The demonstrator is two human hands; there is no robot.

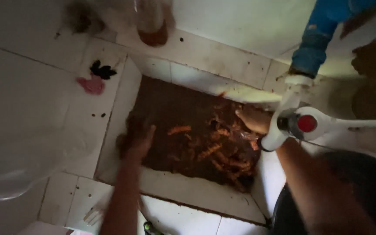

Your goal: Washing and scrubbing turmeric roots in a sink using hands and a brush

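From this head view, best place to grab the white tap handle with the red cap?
Grip the white tap handle on its long thin lever, out near the free right end, coming from above. The lever sticks out sideways, bare and unobstructed; the red cap end sits crowded beside the right hand and the spout.

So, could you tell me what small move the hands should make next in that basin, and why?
Probably draw the right hand onto the orange root pieces in the dark muddy tiled basin; they lie scattered beside it, while the left hand rests at the far edge.
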